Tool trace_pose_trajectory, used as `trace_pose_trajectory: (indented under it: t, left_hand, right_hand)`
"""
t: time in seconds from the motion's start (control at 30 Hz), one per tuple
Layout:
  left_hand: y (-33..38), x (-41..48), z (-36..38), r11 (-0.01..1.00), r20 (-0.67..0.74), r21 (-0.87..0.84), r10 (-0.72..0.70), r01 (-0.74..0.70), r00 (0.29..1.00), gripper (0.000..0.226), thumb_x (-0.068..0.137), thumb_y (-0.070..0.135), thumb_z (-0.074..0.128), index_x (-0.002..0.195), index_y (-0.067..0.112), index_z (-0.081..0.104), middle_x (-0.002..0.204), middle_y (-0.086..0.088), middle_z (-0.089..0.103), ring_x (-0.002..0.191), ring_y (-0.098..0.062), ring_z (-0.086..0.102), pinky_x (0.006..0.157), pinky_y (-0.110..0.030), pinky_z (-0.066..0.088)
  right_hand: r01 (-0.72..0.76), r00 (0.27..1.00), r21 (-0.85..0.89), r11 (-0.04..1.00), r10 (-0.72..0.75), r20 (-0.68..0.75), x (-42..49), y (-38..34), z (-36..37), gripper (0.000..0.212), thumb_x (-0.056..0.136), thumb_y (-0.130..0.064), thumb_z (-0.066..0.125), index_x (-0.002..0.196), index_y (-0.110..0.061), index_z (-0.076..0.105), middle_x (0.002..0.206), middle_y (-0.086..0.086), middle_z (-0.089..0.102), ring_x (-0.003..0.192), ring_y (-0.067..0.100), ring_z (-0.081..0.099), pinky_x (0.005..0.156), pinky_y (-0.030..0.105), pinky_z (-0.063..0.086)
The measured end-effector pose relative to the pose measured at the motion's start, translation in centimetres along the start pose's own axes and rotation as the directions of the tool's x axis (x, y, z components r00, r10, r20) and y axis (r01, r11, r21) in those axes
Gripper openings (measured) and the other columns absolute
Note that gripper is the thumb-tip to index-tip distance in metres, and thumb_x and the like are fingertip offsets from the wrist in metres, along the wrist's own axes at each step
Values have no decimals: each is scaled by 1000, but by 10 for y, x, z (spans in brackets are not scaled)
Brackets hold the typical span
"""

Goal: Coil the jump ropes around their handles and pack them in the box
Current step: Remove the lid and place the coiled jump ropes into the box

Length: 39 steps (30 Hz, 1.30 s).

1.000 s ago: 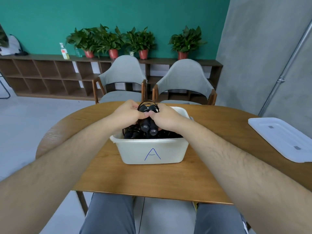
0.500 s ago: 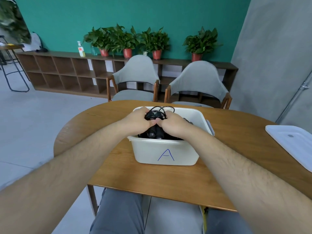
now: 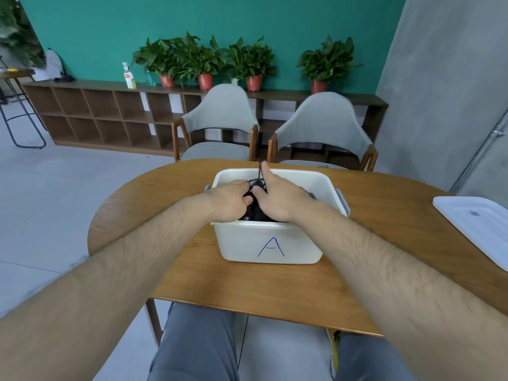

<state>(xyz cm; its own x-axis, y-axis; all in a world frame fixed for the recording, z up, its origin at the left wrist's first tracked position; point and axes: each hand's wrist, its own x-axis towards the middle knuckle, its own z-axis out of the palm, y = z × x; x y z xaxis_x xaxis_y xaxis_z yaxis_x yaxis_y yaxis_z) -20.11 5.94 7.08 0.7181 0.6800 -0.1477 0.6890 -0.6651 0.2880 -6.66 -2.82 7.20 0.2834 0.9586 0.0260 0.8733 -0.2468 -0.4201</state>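
Seemingly mid-packing: the left hand (image 3: 231,200) grips the black coiled jump rope (image 3: 256,184) under its curled fingers inside the white plastic box marked A (image 3: 269,243), while a loose strand (image 3: 259,167) beside the right hand (image 3: 283,199)'s raised forefinger, grip unclear, probably needs tucking down.

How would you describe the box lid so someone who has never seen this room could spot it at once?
Find the oval wooden table; a white box marked A stands at its middle. The lid lies flat at the table's right edge, apart from the box: a thin white slab with rounded corners and small grey marks.
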Motion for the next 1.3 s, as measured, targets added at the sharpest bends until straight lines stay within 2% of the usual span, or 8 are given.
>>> trace_pose_trajectory:
  t: [0.1, 0.17, 0.43, 0.53, 0.67, 0.83, 1.0, 1.3]
  left_hand:
    - [-1, 2, 2, 1000, 16, 20, -4, 4, 1000, 43, 111, 32, 29, 151, 20, 37, 164, 9, 26, 150, -23, 24, 119, -57, 11]
    - [-2, 3, 4, 999, 27, 38, -3, 2, 1000, 44, 111, 33, 28, 153, 22, 34, 165, 11, 22, 151, -22, 21, 121, -56, 9]
    - [-7, 13, -4, 1000, 113, 18, -13, 11, 994, 42, 108, 42, 34, 149, 30, 38, 154, 2, 44, 142, -29, 36, 119, -56, 21]
    - [-2, 4, -12, 1000, 102, -22, 14, -11, 995, 40, 109, 38, 37, 146, 24, 43, 144, -3, 53, 132, -25, 46, 111, -41, 35]
    - [6, 1, -20, 1000, 43, -6, 16, -16, 999, 46, 104, 40, 50, 141, 11, 50, 141, -9, 56, 127, -27, 53, 106, -41, 44]
    - [28, 0, -23, 996, -177, 50, 80, -72, 981, 37, 104, 40, 48, 118, 8, 58, 120, -2, 52, 110, -23, 53, 95, -36, 46]
    - [78, 9, -13, 954, -411, -27, 263, -300, 873, 29, 106, 29, 42, 102, 12, 66, 103, -4, 60, 97, -22, 58, 87, -39, 49]
    - [248, 48, 26, 854, -430, -39, 455, -519, 780, 31, 106, 27, 40, 82, 12, 55, 80, -2, 57, 79, -23, 57, 69, -39, 47]
  right_hand:
    - [19, 999, -156, 988, -14, 32, 4, 0, 1, 49, 108, -44, 20, 139, -19, 48, 141, 7, 55, 126, 29, 51, 103, 45, 42]
    - [-8, 997, -182, 983, 22, 72, 8, 3, 7, 47, 107, -44, 19, 124, -19, 55, 131, 9, 61, 119, 30, 54, 101, 46, 43]
    - [-74, 984, -145, 987, 96, 153, 22, 12, 11, 52, 103, -52, 18, 133, -26, 52, 134, 11, 56, 123, 30, 50, 106, 52, 40]
    - [-65, 988, -134, 989, 83, 133, 22, 9, 5, 55, 103, -55, 18, 138, -32, 53, 138, 7, 56, 130, 31, 45, 109, 53, 37]
    - [-32, 999, -69, 997, 34, 27, 16, 12, -6, 49, 103, -54, 24, 115, -25, 62, 129, 6, 55, 135, 31, 32, 110, 53, 34]
    - [-44, 957, -98, 994, 14, -289, -2, 27, -27, 46, 103, -43, 37, 110, -8, 65, 116, 14, 57, 119, 34, 47, 99, 42, 43]
    - [-98, 894, -30, 995, 75, -441, -24, 57, -43, 35, 102, -37, 40, 71, -21, 46, 78, -2, 56, 82, 23, 56, 65, 32, 40]
    - [-412, 721, 120, 903, 404, -563, -109, 170, -103, 42, 102, -36, 39, 63, -21, 41, 67, -5, 49, 66, 19, 49, 52, 29, 29]
